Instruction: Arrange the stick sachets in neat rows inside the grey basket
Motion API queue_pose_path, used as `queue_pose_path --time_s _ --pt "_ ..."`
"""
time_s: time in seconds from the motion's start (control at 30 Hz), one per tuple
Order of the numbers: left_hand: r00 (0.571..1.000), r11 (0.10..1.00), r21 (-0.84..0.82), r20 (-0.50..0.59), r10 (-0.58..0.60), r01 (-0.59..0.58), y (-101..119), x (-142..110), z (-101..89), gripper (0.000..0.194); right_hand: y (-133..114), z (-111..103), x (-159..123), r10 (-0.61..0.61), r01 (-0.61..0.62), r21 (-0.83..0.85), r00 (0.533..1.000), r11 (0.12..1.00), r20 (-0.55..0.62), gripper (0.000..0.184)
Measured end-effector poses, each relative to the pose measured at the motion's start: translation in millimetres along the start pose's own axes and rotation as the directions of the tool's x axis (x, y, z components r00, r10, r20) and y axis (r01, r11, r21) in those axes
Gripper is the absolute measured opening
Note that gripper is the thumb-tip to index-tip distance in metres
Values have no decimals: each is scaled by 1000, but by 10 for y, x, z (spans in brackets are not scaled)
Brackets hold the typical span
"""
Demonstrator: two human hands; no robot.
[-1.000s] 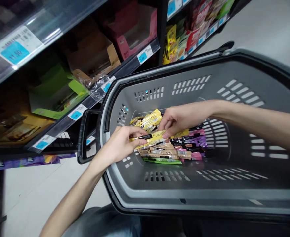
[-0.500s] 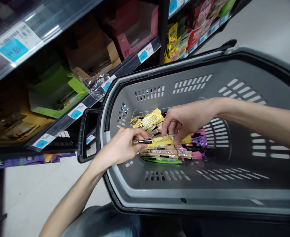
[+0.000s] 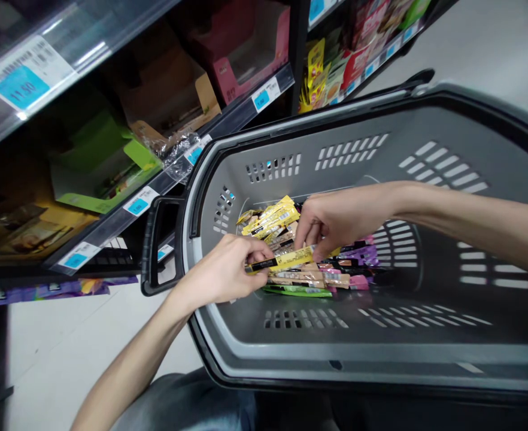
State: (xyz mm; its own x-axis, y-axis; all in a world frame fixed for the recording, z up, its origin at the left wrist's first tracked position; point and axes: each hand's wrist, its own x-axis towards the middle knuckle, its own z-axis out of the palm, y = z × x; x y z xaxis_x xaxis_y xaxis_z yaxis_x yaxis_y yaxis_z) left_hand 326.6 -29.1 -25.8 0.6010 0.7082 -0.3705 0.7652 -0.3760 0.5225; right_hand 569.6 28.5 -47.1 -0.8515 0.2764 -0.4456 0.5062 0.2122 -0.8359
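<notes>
A slim yellow packet (image 3: 293,258) is held over the inside of a grey basket (image 3: 381,354). The wrapper is long, narrow and glossy; a black panel with pale lettering occupies its left portion, and the yellow remainder carries small dark print, too fine to read. The packet runs nearly level across the view, straight, its right end slightly higher. The left hand (image 3: 230,266) pinches the black portion between thumb and fingers; the right hand (image 3: 331,221) grips toward the opposite end, which is partly hidden. Below lies a heap of similar slim packets (image 3: 273,216), mainly yellow, tan, green and purple.
</notes>
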Motion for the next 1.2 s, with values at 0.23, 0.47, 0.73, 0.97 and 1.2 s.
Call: queue_pose_path --time_s 0.23,0.47,0.73,0.97,1.2 --pt "1000 1000 20 -18 5 -5 24 -11 2 22 -12 8 16 20 -21 29 999 999 30 47" --pt "999 999 35 -35 32 -30 -1 -6 18 19 28 24 19 -64 65 -20 996 998 57 31" --pt "998 997 45 -27 56 -55 -27 -27 32 22 30 72 41 -158 161 -51 986 986 51 42" --pt "995 995 16 -22 96 -95 -5 7 -1 15 -26 91 38 -242 239 -151 970 959 3 44" --pt "997 990 -117 20 77 -75 19 3 -18 16 0 100 70 -209 208 -193 978 959 16 46"
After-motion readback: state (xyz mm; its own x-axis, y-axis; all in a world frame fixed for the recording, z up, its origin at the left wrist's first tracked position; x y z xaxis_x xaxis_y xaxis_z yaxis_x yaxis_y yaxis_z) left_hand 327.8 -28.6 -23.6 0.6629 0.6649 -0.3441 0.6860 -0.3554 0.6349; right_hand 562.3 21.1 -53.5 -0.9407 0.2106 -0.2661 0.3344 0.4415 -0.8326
